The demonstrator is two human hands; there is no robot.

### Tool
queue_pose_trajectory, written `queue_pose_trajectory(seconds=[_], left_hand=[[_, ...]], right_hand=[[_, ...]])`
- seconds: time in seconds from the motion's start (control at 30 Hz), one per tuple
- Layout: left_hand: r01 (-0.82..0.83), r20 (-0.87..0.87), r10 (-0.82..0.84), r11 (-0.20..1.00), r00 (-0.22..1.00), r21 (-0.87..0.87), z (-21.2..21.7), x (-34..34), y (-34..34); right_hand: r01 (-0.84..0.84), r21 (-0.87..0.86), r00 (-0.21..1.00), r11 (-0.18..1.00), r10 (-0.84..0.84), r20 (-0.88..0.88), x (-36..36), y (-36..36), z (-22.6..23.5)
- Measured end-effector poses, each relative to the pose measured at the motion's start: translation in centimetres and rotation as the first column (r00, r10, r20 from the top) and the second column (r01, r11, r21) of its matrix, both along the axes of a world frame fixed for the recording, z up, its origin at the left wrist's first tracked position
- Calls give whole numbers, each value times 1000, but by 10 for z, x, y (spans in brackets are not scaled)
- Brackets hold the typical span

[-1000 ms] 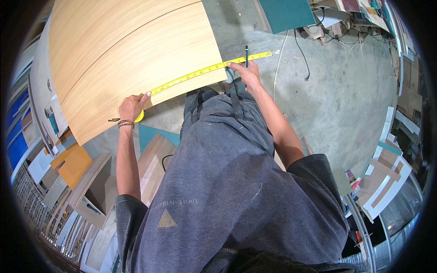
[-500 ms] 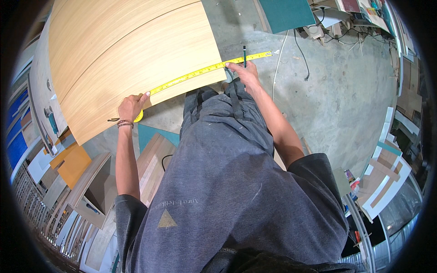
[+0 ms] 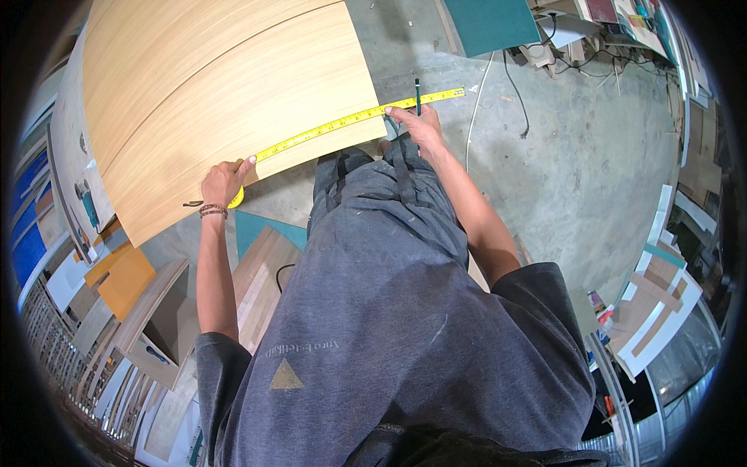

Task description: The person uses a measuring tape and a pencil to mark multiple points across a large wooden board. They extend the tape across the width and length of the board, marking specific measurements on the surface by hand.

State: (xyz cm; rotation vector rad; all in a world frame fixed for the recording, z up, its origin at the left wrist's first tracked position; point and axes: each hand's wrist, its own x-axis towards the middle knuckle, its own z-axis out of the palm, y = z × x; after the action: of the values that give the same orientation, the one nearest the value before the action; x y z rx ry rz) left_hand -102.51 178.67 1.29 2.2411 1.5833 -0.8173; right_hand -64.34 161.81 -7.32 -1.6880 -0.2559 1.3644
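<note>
The left hand (image 3: 224, 180) closes on the yellow tape case at the near-left corner of the wooden panel (image 3: 226, 93), pinning it so the yellow tape measure (image 3: 342, 123) stays stretched along the near edge. At the right corner, the right hand (image 3: 416, 124) presses the tape down and grips a pencil (image 3: 417, 92), its point close to the tape.

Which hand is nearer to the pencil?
Right. The right hand holds the pencil upright at the panel's near right corner, pressing the yellow tape measure. The left hand is at the tape's far left end, well away from it.
</note>
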Motion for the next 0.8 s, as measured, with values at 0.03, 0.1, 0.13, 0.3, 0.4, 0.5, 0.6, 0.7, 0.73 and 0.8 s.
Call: queue_pose_trajectory(seconds=[0.03,0.1,0.13,0.3,0.4,0.5,0.6,0.7,0.73,0.8], left_hand=[[1,3,-1,1000,1000,-6,1,1,0],[2,8,-2,1000,1000,-17,4,3,-1],[-3,5,3,1000,1000,-18,5,4,-1],[-7,-5,7,1000,1000,-19,8,6,-2],[7,-1,-7,1000,1000,-19,4,2,-1],[22,-1,-22,1000,1000,-4,6,4,-2],[25,11,-26,1000,1000,10,8,6,-2],[26,16,-27,1000,1000,13,4,1,-2],[30,11,-30,1000,999,10,3,1,-2],[36,0,-36,999,999,2,3,1,0]], right_hand=[[-5,0,1000,1000,5,2,0,0,-1],[-14,-10,1000,1000,14,4,1,0,0],[-18,-14,1000,1000,18,5,1,0,1],[-36,-22,999,999,37,15,2,2,8],[-54,-53,998,997,55,23,4,3,12],[-42,-70,998,997,45,47,3,4,16],[-34,-67,997,997,38,62,5,5,17],[-42,-62,997,997,46,63,5,5,15],[-43,-62,997,997,47,62,5,4,15],[-33,-74,998,997,37,60,4,5,18]])
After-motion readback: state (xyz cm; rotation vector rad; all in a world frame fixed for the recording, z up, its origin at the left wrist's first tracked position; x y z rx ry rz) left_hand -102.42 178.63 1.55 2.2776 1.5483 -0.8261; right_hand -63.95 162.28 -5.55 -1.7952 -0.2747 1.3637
